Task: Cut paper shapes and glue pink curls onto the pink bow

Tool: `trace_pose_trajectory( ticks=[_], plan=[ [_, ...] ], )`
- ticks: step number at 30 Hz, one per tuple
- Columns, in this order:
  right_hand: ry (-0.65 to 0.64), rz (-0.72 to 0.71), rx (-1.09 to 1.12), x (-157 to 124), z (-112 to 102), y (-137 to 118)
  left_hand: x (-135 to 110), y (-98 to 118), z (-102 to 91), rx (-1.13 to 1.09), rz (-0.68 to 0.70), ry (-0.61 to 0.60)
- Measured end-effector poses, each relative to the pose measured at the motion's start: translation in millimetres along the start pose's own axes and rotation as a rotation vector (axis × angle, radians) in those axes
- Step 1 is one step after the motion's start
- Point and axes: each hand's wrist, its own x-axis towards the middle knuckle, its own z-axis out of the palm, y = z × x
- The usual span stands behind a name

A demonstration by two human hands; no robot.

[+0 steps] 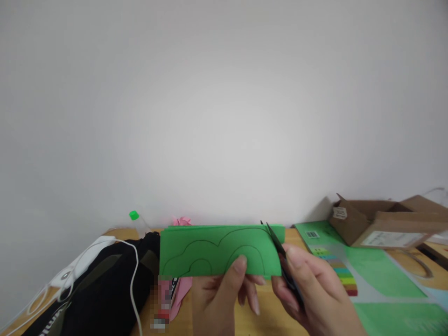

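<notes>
Right up close, the left hand [226, 296] pinches the lower edge of the green paper [210, 249], thumb in front on the drawn curves, fingers behind! Beside it, the right hand [315, 289] is curled round the dark scissors [279, 246], blades at the paper's right end, all held up over the wooden table [261, 310]. Left, a white cable [132, 284] trails across a black bag [105, 289]; right lies a green packet [381, 270], then a cardboard box [395, 221] before the pale wall [224, 116].
</notes>
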Motion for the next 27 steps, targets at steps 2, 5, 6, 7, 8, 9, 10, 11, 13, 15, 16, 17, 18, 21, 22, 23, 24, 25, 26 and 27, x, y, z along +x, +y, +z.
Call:
trace_pose_trajectory(
  ticks=[2, 5, 6, 7, 8, 9, 10, 11, 13, 15, 16, 17, 18, 21, 22, 23, 24, 25, 26, 27],
  plan=[
    [-0.010, -0.016, -0.011, -0.1, -0.4, 0.5, -0.6, 1.5, 0.2, -0.004, 0.008, -0.003],
    [-0.010, -0.025, -0.015, -0.6, -0.6, 1.1, -1.9, 4.0, 1.5, -0.009, 0.010, -0.007],
    [-0.008, -0.025, -0.017, -0.8, -0.6, 1.2, -2.3, 4.6, 1.9, -0.013, 0.009, -0.004],
    [-0.006, -0.026, -0.020, -1.0, -0.6, 1.1, -2.5, 4.8, 2.1, -0.018, 0.008, -0.002],
    [-0.006, -0.029, -0.023, -1.2, -0.6, 0.9, -2.5, 4.7, 2.0, -0.023, 0.006, -0.002],
    [-0.006, -0.032, -0.024, -1.4, -0.7, 0.5, -2.2, 4.1, 1.4, -0.027, 0.004, -0.004],
    [-0.010, -0.033, -0.023, -1.6, -0.8, 0.1, -1.5, 3.0, 0.2, -0.029, 0.005, -0.009],
    [-0.015, -0.033, -0.018, -1.9, -0.8, -0.5, -0.5, 1.6, -1.5, -0.028, 0.008, -0.019],
    [-0.032, -0.023, -0.008, -2.7, -1.0, -1.5, 2.3, -1.7, -6.2, -0.019, 0.028, -0.067],
    [-0.045, -0.001, 0.001, -3.7, -1.4, -2.1, 5.4, -4.6, -11.3, -0.002, 0.059, -0.111],
    [-0.047, 0.009, 0.004, -4.2, -1.6, -2.1, 6.7, -5.5, -13.4, 0.002, 0.074, -0.127],
    [-0.047, 0.016, 0.005, -4.6, -1.9, -1.9, 7.7, -6.1, -15.1, 0.002, 0.083, -0.133],
    [-0.048, 0.024, 0.006, -4.9, -2.3, -1.7, 8.5, -6.4, -16.3, -0.002, 0.088, -0.135],
    [-0.056, 0.040, -0.004, -5.0, -3.4, -0.8, 9.3, -6.0, -17.3, -0.018, 0.083, -0.139],
    [-0.060, 0.043, -0.011, -4.8, -3.7, -0.7, 9.2, -5.8, -17.1, -0.017, 0.082, -0.136],
    [-0.062, 0.038, -0.019, -4.6, -3.9, -0.7, 9.0, -5.6, -16.9, -0.010, 0.083, -0.133],
    [-0.062, 0.025, -0.028, -4.4, -3.9, -0.7, 8.6, -5.6, -16.6, 0.000, 0.088, -0.136],
    [-0.060, 0.008, -0.036, -4.2, -3.7, -0.8, 8.2, -5.5, -16.5, 0.010, 0.091, -0.137],
    [-0.059, -0.006, -0.040, -4.0, -3.5, -0.9, 7.6, -5.5, -16.4, 0.018, 0.092, -0.136],
    [-0.057, -0.017, -0.041, -4.0, -3.2, -0.9, 7.1, -5.6, -16.4, 0.021, 0.089, -0.138]
  ],
)
